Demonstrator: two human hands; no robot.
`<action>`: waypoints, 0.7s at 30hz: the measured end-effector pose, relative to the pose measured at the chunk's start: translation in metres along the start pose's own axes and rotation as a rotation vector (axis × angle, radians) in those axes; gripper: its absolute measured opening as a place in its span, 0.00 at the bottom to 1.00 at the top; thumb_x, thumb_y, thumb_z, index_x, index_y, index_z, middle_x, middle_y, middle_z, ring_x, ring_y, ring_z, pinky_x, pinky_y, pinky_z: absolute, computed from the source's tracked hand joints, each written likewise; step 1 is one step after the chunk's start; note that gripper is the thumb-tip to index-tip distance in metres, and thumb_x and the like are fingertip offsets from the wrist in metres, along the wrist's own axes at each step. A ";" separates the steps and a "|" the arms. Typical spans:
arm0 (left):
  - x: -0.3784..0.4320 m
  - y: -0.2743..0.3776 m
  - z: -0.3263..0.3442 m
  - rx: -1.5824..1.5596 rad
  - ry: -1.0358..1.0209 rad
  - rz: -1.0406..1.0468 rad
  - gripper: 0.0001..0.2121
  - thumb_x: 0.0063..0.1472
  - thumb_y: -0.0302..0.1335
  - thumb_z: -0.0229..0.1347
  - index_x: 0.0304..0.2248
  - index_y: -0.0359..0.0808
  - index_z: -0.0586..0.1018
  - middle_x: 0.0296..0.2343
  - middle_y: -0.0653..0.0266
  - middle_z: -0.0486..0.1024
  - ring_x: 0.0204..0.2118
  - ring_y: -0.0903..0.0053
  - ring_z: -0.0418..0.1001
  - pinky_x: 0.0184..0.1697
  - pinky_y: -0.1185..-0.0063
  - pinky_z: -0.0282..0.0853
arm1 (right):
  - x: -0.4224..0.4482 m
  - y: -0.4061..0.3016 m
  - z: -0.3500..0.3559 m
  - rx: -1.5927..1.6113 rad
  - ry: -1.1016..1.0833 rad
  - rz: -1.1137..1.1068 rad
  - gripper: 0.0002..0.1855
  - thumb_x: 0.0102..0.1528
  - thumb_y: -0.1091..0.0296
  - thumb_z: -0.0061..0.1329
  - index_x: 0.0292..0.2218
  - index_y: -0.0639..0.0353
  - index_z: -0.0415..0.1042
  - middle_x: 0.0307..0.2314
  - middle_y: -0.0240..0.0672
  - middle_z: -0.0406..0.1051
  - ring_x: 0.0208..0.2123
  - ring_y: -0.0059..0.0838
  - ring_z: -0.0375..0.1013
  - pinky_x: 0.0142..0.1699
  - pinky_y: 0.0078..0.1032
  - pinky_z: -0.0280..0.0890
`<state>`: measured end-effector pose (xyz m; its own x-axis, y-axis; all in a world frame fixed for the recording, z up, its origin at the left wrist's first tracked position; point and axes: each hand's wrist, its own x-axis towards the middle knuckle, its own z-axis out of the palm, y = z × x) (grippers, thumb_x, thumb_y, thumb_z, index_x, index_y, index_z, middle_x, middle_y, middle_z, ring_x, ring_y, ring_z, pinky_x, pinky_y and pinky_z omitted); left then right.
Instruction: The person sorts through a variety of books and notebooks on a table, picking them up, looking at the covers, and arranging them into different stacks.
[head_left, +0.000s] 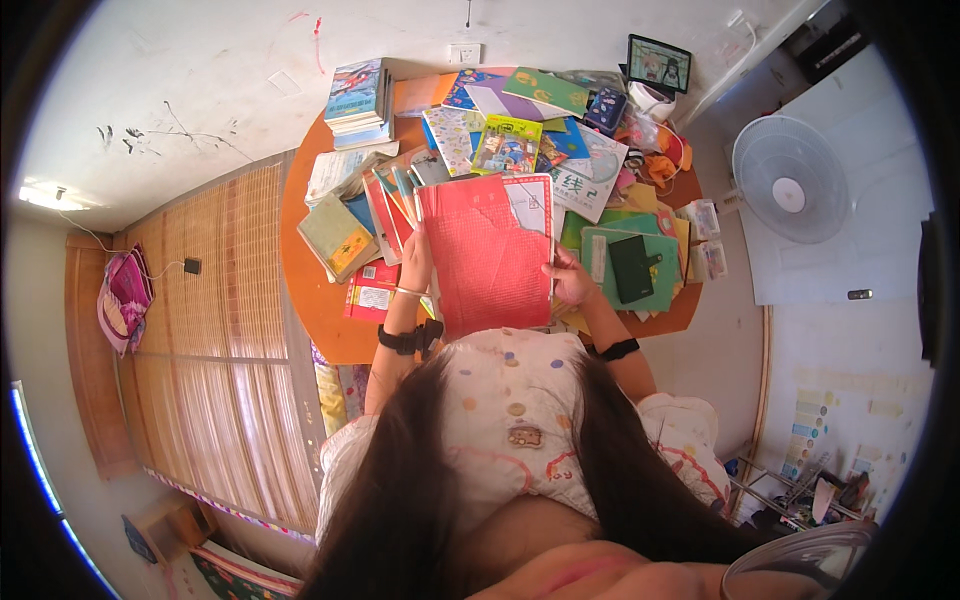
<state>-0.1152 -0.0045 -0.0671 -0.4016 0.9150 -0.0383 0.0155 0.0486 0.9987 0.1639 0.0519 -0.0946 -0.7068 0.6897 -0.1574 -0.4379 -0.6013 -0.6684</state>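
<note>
A red booklet (487, 262) with a torn page is held up before my chest, over the near side of the table. At its upper right the tear shows a white page with a red printed border (534, 201). My left hand (418, 259) grips the booklet's left edge. On the right edge, the thumb of my right hand (571, 277) lies over the front while the fingers are partly hidden behind. Close to my left hand are several thin books standing at a slant (396, 193) and a thick old book (337, 236).
Books and papers crowd the orange table (300, 165), with a book stack (356, 97) at the back left. A dark phone case (631, 268) lies on green notebooks at right. Beyond are a tablet (658, 61), a pencil case (606, 110) and a fan (787, 180).
</note>
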 end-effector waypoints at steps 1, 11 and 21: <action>0.006 -0.008 0.001 -0.049 0.018 -0.031 0.21 0.63 0.42 0.33 0.19 0.36 0.63 0.15 0.76 0.56 0.19 0.89 0.53 0.20 0.83 0.51 | 0.004 -0.001 0.001 -0.010 0.014 -0.001 0.29 0.50 0.82 0.40 0.54 0.58 0.51 0.45 0.32 0.62 0.46 0.25 0.62 0.49 0.25 0.58; 0.035 -0.019 0.018 -0.616 -0.105 -0.244 0.24 0.62 0.42 0.35 0.47 0.29 0.63 0.42 0.62 0.67 0.45 0.78 0.64 0.49 0.81 0.57 | 0.011 -0.012 0.028 0.066 0.188 -0.026 0.27 0.52 0.71 0.44 0.52 0.61 0.53 0.44 0.32 0.63 0.44 0.23 0.62 0.49 0.23 0.56; 0.046 -0.106 0.009 -0.075 0.060 -0.216 0.23 0.62 0.41 0.35 0.29 0.26 0.71 0.22 0.65 0.68 0.27 0.82 0.63 0.32 0.80 0.60 | 0.047 0.006 -0.005 -0.566 0.300 0.277 0.23 0.48 0.57 0.51 0.41 0.64 0.67 0.36 0.32 0.70 0.37 0.21 0.68 0.42 0.23 0.61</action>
<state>-0.1271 0.0361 -0.1748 -0.4422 0.8610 -0.2514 -0.1439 0.2085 0.9674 0.1312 0.0828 -0.1099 -0.5309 0.6721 -0.5162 0.1506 -0.5246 -0.8379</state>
